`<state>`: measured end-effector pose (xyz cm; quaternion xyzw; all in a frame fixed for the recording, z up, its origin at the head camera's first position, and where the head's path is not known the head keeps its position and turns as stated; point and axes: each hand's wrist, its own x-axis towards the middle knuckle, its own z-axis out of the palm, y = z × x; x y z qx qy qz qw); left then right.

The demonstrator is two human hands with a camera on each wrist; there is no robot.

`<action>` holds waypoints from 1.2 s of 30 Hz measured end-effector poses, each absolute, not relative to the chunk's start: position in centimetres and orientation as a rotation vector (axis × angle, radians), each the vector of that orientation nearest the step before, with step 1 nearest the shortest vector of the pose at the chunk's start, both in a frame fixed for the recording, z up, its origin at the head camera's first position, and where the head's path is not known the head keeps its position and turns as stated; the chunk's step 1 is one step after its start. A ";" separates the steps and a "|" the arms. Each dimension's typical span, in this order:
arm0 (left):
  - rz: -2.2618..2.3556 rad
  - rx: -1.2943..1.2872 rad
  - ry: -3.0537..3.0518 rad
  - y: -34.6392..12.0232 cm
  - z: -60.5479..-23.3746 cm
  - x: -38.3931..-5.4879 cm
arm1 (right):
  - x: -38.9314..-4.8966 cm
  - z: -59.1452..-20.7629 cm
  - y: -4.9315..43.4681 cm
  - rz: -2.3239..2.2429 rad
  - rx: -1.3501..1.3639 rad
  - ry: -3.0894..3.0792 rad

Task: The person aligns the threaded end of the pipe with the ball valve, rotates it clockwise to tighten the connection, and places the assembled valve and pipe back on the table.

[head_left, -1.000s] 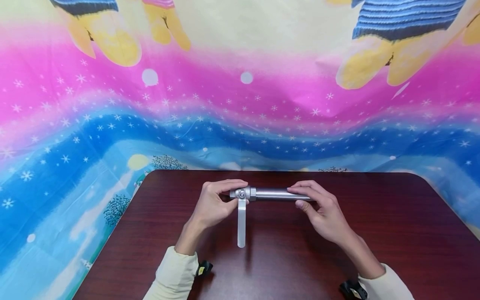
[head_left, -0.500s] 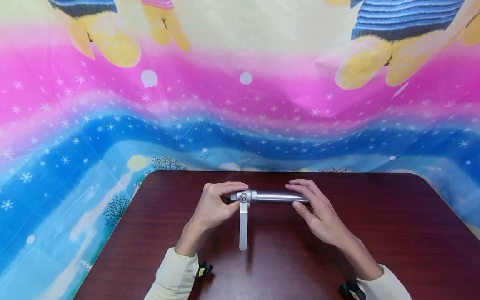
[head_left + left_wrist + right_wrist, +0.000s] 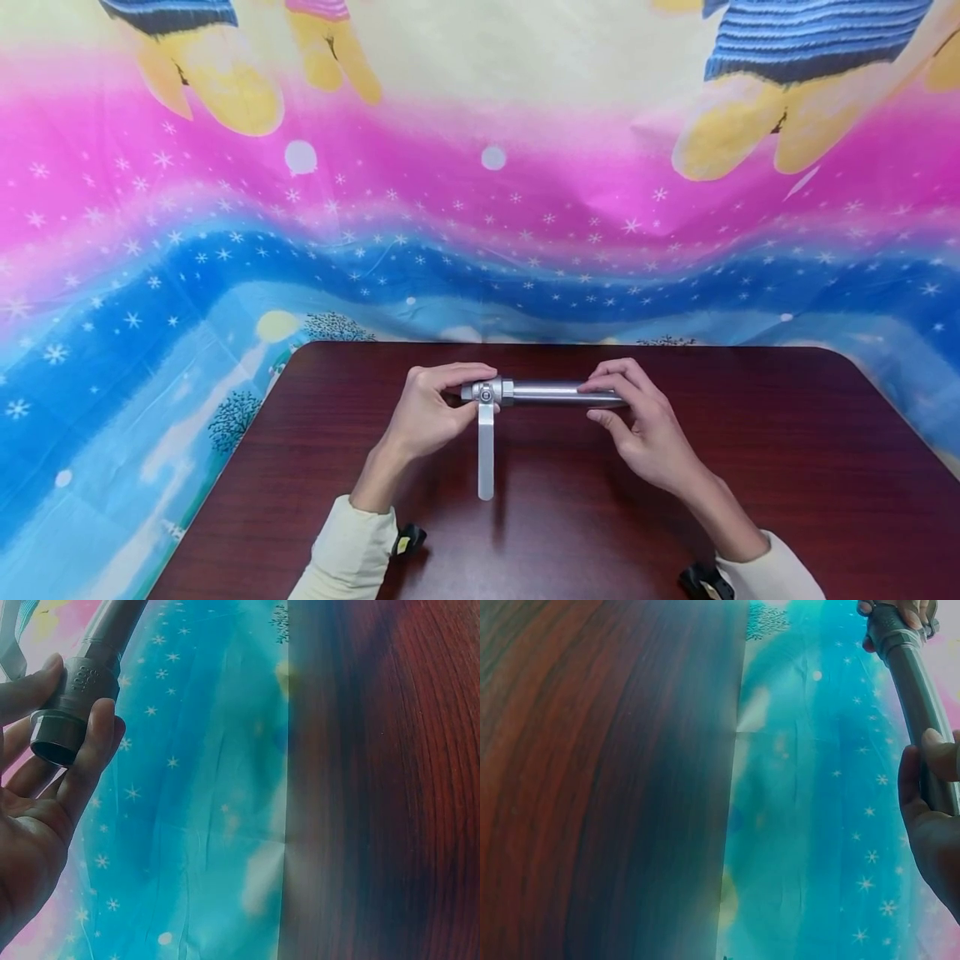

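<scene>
A steel ball valve (image 3: 495,389) is held above the table between the thumb and fingers of my left hand (image 3: 427,417). Its flat lever handle (image 3: 486,458) points down toward me. From the valve's right side runs a smooth metal pipe (image 3: 543,392), roughly level. My right hand (image 3: 648,429) has its fingers and thumb curled about the pipe's far right part, hiding that end. In the left wrist view, the valve's round end (image 3: 56,739) faces the camera, and lettering shows on its body. The right wrist view shows the pipe (image 3: 919,690) between thumb and fingers.
Beneath both hands lies a dark red-brown wooden table (image 3: 525,542) with rounded far corners. A colourful printed cloth (image 3: 480,208) hangs behind it. Black devices (image 3: 407,540) sit at both wrists, by pale sleeves (image 3: 348,533).
The right hand's fingers loosened and lifted off the pipe half a second ago, then closed back around it. The left hand and valve have stayed nearly in place, shifting only slightly.
</scene>
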<state>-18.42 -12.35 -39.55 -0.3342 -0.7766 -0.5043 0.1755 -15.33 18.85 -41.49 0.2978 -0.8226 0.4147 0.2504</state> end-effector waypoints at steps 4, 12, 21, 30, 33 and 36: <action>-1.437 -0.940 -2.205 -12.4 -39.6 -18.5 | -15.4 -41.6 18.8 1.116 0.815 -2.220; -1.408 -0.949 -2.185 -12.5 -39.7 -18.6 | -15.4 -41.5 18.7 1.126 0.800 -2.241; -1.362 -0.932 -2.206 -12.5 -39.6 -18.8 | -15.3 -41.5 18.6 1.157 0.805 -2.268; -1.366 -0.944 -2.208 -12.3 -39.6 -18.6 | -15.2 -41.7 18.7 1.150 0.783 -2.341; -1.369 -0.942 -2.212 -12.3 -39.6 -18.5 | -15.1 -41.6 18.7 1.128 0.784 -2.353; -1.367 -0.930 -2.219 -12.2 -39.6 -18.5 | -15.1 -41.6 18.6 1.136 0.812 -2.336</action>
